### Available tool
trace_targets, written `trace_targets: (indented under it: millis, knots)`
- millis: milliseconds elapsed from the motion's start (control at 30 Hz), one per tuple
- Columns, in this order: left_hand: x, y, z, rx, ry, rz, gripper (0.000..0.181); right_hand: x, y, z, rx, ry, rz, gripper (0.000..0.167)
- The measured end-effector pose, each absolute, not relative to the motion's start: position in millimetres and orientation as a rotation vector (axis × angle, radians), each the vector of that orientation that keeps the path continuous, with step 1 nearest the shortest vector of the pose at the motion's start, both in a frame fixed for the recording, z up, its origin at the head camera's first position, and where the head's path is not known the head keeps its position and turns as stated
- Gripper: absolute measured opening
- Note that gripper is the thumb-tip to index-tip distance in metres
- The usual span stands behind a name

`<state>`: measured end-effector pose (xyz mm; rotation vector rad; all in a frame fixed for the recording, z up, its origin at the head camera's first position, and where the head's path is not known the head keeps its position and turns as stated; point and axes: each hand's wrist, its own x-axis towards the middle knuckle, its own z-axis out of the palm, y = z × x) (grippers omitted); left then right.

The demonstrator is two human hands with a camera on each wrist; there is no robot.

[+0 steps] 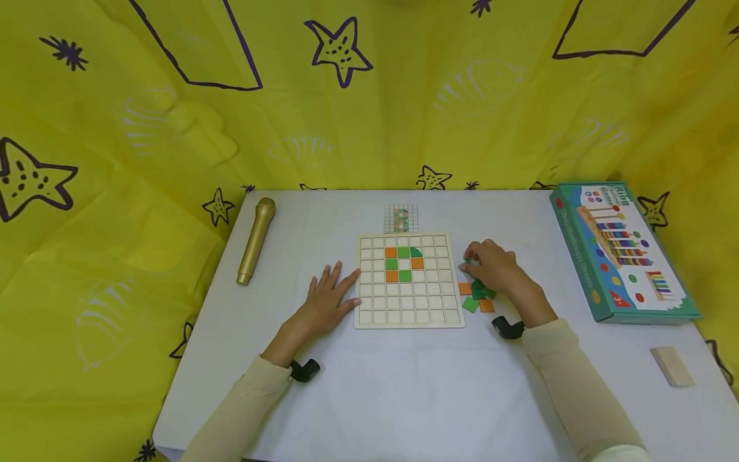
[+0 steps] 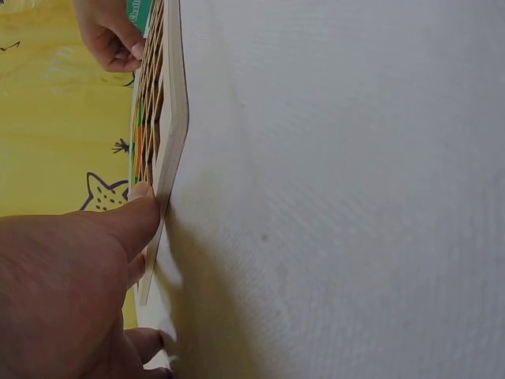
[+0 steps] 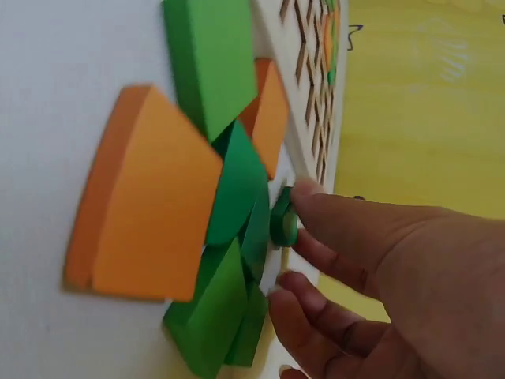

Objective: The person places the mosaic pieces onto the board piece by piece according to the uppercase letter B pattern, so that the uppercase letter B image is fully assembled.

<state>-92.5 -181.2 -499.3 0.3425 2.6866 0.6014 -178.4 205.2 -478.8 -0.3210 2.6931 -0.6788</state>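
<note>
A wooden grid board [image 1: 410, 317] lies on the table. Orange, light green and dark green tiles fill some of its squares, such as an orange tile [image 1: 392, 276]. My left hand [image 1: 326, 305] rests flat left of the board, fingers spread, thumb and index fingertip touching its left edge. To the board's right, my right hand [image 1: 492, 266] pinches a small dark green tile [image 3: 282, 217] between thumb and finger. Below that hand lies a loose pile of tiles, among them an orange tile [image 3: 158, 205], a light green tile [image 3: 213, 63] and a dark green tile [image 3: 237, 189].
A small pattern card [image 1: 401, 218] touches the board's far edge. A gold microphone [image 1: 256, 240] lies at the table's left. On the right are a green game box [image 1: 626, 256] and a wooden block [image 1: 672, 366]. A yellow patterned cloth [image 1: 369, 122] hangs behind.
</note>
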Motion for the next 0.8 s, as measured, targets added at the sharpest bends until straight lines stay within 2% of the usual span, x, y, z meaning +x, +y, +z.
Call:
trace_targets:
  millis: [133,367,800]
  knots:
    - [-92.0,-181.7,-500.5,0.353,2.692,0.614,0.069,-176.9,211.3,-475.3,-0.333,2.672,-0.698,0.037]
    - [-92.1,-181.9,-501.5,0.355,2.694,0.603,0.069,-174.1,216.6,-476.2,-0.487,2.650,-0.708,0.028]
    - [-93.4,-182.6,-502.6,0.356,2.685,0.601,0.070,-169.8,214.4,-484.7,-0.406,2.671,-0.803,0.030]
